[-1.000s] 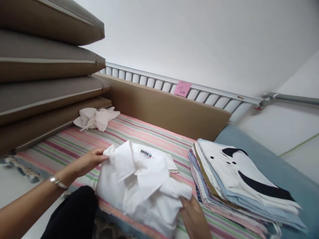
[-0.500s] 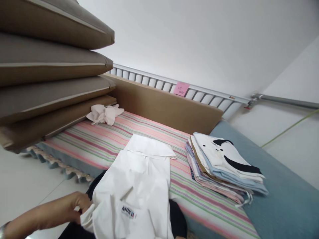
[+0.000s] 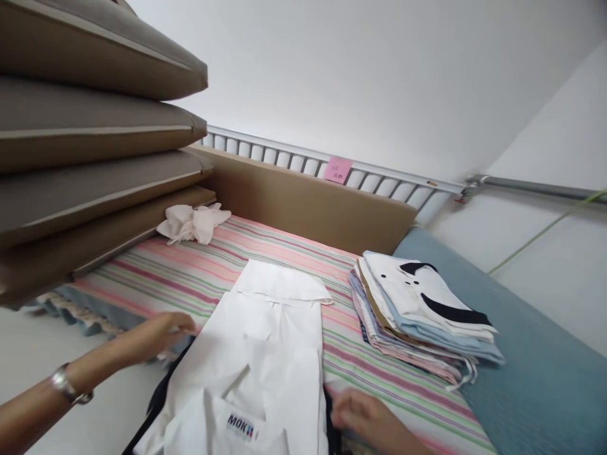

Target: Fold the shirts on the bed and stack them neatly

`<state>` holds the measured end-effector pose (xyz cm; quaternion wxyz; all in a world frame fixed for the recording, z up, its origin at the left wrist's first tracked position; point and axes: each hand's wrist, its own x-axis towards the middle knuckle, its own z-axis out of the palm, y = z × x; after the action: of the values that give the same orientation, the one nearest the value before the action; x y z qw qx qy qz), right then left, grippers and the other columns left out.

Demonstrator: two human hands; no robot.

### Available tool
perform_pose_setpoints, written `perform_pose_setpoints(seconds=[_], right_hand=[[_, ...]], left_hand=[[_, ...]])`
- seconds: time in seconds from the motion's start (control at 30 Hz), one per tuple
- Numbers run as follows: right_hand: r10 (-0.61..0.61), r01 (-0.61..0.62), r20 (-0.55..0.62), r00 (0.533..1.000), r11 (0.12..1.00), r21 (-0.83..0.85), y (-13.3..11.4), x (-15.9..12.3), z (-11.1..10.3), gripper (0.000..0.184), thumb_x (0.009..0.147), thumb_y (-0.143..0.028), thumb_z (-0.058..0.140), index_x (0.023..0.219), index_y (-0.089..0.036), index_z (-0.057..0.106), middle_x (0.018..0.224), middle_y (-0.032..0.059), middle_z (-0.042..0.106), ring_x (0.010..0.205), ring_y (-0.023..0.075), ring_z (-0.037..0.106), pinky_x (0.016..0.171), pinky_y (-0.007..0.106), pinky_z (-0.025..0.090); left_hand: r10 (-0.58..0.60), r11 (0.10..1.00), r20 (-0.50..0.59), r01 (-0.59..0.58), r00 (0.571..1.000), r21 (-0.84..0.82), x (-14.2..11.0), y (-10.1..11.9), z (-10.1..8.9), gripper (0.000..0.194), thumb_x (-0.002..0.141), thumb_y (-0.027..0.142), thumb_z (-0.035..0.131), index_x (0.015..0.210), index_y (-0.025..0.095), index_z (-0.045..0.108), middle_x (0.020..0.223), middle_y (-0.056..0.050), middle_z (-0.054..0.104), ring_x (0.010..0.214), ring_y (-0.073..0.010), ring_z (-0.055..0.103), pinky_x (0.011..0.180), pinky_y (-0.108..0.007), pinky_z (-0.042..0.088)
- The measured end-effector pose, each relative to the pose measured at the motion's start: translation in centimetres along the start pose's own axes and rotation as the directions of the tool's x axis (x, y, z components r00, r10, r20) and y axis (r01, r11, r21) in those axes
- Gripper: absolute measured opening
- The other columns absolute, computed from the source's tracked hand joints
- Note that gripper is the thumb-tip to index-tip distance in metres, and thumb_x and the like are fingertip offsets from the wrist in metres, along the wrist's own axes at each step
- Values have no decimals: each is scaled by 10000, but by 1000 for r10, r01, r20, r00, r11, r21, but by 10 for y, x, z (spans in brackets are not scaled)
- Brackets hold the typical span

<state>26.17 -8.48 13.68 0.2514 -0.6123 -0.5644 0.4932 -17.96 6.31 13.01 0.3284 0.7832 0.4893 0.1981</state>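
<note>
A white garment (image 3: 279,335) lies lengthwise in front of me, its far end folded over. Near its lower end is a label reading "MOK", and the near part drapes over my dark-clothed lap. Just off the garment's left edge hovers my left hand (image 3: 173,328), fingers loosely stretched and nothing seen in them; a silver band circles the wrist. On the opposite side, my right hand (image 3: 363,414) is beside the garment's right edge. Its fingers look bent but are smeared by motion, so their grip is unclear.
Folded clothes (image 3: 422,316) are stacked at right on the striped sheet (image 3: 408,392). A crumpled pale cloth (image 3: 192,222) lies by the brown cushions (image 3: 104,189) piled high at left. Behind stand a brown board (image 3: 303,199) and a railing with a pink note (image 3: 338,169).
My left hand has let go of the garment's lower left edge and moved up and forward. My right hand has come into fuller view beside the right edge.
</note>
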Motion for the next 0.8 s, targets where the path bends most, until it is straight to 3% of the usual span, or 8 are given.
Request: perform_pose_setpoints(seconds=[0.07,0.13,0.2,0.33,0.4,0.5,0.63,0.8], right_hand=[[-104,76,-216,971,988,-134,2,41,-15,192,744,-340,515,800,-212,648,847,44,690,848,209,627,822,341,471],[-215,88,-348,913,934,-346,5,84,-25,271,749,-216,462,944,-189,647,997,69,677,982,211,600,921,349,430],[-286,38,-367,885,831,-555,6,123,-31,448,723,-94,411,1127,-147,599,1189,110,605,1139,205,523,1017,342,355],[-311,-47,-286,906,600,-798,4,187,-34,695,688,42,334,1344,-170,422,1446,103,356,1348,203,279,1097,376,225],[-313,-16,-210,926,525,-851,3,213,-35,726,694,52,334,1368,-213,386,1465,78,327,1369,208,226,1100,402,201],[-285,8,-148,947,483,-875,5,242,-38,672,739,31,318,1365,-202,389,1405,96,423,1319,214,331,1083,409,211],[-278,-17,-185,943,512,-859,9,259,-42,527,802,-32,297,1282,-145,483,1259,112,561,1172,194,486,1026,335,277],[-244,-65,-233,941,546,-835,-4,266,-52,352,860,-158,337,1083,-194,607,1099,66,641,1036,171,555,891,273,357]], left_hand=[[62,994,-76,-55,995,91,46,8,10,249,755,268,534,941,252,698,1019,-53,691,959,-237,621,851,-307,449],[148,970,-53,-134,988,203,90,13,32,349,762,217,507,1081,233,648,1172,-77,628,1099,-241,554,954,-345,402],[191,929,-9,-177,982,325,128,13,57,489,726,105,476,1194,201,581,1290,-98,548,1213,-243,464,1031,-381,337],[164,851,85,-185,983,492,184,2,87,668,657,-23,411,1276,211,503,1391,-93,441,1279,-258,388,1035,-433,331],[180,839,124,-219,976,498,200,-4,90,655,674,-22,405,1264,244,507,1385,-82,443,1256,-254,415,1013,-432,357],[211,842,145,-255,967,475,212,-9,87,587,710,14,428,1238,254,525,1344,-84,484,1203,-243,469,996,-401,378],[259,846,124,-287,958,448,218,-12,85,520,705,21,452,1158,239,587,1237,-69,580,1120,-227,526,988,-367,368],[242,903,48,-243,969,354,229,-18,79,359,749,76,461,1015,198,669,1061,-78,676,1027,-224,571,942,-338,386]])
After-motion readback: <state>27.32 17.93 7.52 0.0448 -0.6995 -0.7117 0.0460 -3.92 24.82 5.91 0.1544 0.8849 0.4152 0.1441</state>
